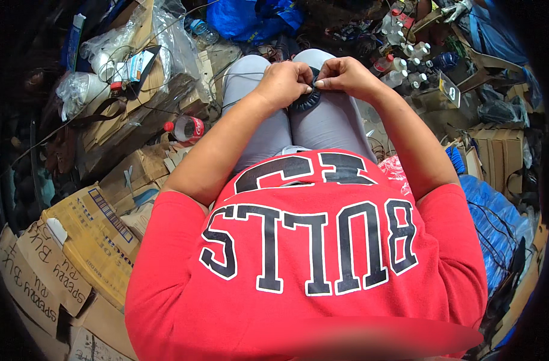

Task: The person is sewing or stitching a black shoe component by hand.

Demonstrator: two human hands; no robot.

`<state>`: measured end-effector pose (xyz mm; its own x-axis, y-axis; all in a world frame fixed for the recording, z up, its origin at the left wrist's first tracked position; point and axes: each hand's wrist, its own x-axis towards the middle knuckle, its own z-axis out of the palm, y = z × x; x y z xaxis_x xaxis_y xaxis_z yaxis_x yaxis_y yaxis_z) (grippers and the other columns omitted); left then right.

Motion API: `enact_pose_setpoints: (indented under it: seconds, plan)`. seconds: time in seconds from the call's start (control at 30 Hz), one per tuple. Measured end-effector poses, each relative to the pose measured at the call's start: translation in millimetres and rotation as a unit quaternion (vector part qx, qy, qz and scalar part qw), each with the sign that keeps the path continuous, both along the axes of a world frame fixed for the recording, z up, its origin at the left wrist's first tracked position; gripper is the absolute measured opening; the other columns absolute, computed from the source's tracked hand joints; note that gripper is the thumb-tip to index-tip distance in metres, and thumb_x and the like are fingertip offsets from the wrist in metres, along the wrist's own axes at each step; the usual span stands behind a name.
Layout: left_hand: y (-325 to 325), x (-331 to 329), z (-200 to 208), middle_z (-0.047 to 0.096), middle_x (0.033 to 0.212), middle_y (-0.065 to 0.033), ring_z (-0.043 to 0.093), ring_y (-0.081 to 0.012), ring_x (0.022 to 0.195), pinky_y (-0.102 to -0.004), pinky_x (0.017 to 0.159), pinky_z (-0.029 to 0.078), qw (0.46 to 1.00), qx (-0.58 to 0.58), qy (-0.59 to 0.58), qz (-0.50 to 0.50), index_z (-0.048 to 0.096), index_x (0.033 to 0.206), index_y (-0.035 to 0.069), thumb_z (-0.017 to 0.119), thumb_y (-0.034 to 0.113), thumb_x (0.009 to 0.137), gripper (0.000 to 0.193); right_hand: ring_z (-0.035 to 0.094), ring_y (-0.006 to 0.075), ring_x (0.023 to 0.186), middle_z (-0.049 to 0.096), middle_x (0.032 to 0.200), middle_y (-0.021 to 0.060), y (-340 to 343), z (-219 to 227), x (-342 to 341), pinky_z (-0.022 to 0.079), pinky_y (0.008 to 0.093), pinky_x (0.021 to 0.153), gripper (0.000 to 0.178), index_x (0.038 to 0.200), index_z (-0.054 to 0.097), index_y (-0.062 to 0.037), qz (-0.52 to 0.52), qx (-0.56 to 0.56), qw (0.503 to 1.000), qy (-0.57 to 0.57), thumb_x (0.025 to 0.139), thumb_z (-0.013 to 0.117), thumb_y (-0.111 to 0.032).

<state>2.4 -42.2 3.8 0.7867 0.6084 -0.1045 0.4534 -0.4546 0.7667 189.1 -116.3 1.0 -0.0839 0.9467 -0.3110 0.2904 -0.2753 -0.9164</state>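
Note:
On my lap, above the grey trousers [263,135], lies a dark rounded piece with a ribbed or gathered edge [305,103]; its exact kind does not show. My left hand [284,83] pinches its left side, thumb and fingers closed together. From the other side my right hand [345,77] comes in with thumb and fingertips pinched at its upper right edge. The fingers hide part of the piece. A thin dark cord [241,74] runs across my left thigh toward the left hand.
Left of my legs lie a red-capped clear bottle [187,128] and flattened cardboard [115,123] with plastic wrap. Small scissors [128,179] rest on cardboard nearby. Several small bottles [400,66] stand right of my knees. A blue bag [253,19] lies ahead, blue plastic [494,210] at right.

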Motion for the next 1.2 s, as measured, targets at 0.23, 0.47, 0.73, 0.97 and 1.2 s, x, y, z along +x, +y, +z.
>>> enact_pose_setpoints:
  seconds: [0.23, 0.47, 0.73, 0.97, 1.2]
  plan:
    - [19, -7, -17, 0.066, 0.078, -0.003, 0.059, -0.0085, 0.07, -0.0228, 0.066, 0.048, 0.984, -0.168, -0.051, 0.03, 0.068, 0.087, 0.002, 0.071, 0.015, 0.077, 0.017, 0.051, 0.0043, 0.067, 0.059, 0.072, -0.0035, 4, -5, 4, 0.043, 0.0207, 0.063, 0.009, 0.081, 0.063, -0.0036, 0.039, 0.0, 0.998, 0.05, 0.079, 0.069, -0.01]
    - [13, -10, -27, 0.063, 0.074, -0.0004, 0.055, -0.0073, 0.066, -0.0227, 0.063, 0.045, 0.988, -0.108, -0.095, 0.057, 0.066, 0.082, 0.001, 0.07, 0.014, 0.077, 0.014, 0.052, 0.0041, 0.081, 0.059, 0.087, -0.0031, -2, 2, 5, 0.043, 0.0193, 0.076, 0.012, 0.097, 0.06, -0.0015, 0.081, 0.003, 0.996, 0.027, 0.086, 0.062, -0.007]
    - [7, -16, -23, 0.057, 0.072, -0.0034, 0.052, -0.0119, 0.069, -0.0261, 0.063, 0.042, 0.987, -0.046, -0.14, 0.062, 0.06, 0.072, 0.001, 0.065, 0.011, 0.071, 0.011, 0.052, 0.0069, 0.092, 0.061, 0.1, -0.0005, -10, 6, 9, 0.041, 0.0223, 0.086, 0.027, 0.113, 0.06, -0.0024, 0.092, -0.019, 0.995, 0.041, 0.086, 0.058, -0.003]
    - [5, -21, -17, 0.056, 0.075, -0.0065, 0.053, -0.0158, 0.073, -0.0278, 0.066, 0.041, 0.986, 0.021, -0.158, 0.054, 0.061, 0.072, 0.001, 0.065, 0.011, 0.071, 0.011, 0.052, 0.0048, 0.088, 0.063, 0.098, -0.001, -15, 9, 6, 0.043, 0.0201, 0.082, 0.032, 0.117, 0.061, -0.0051, 0.078, -0.001, 0.996, 0.033, 0.085, 0.056, -0.001]
    - [1, -14, -11, 0.06, 0.087, -0.0078, 0.055, -0.0149, 0.082, -0.0269, 0.075, 0.044, 0.966, -0.117, -0.23, -0.009, 0.069, 0.089, 0.003, 0.065, 0.006, 0.075, 0.014, 0.053, 0.0035, 0.084, 0.063, 0.097, -0.0013, -17, 5, 3, 0.044, 0.0183, 0.078, 0.032, 0.116, 0.061, -0.005, 0.039, -0.008, 0.998, 0.046, 0.084, 0.058, 0.001]
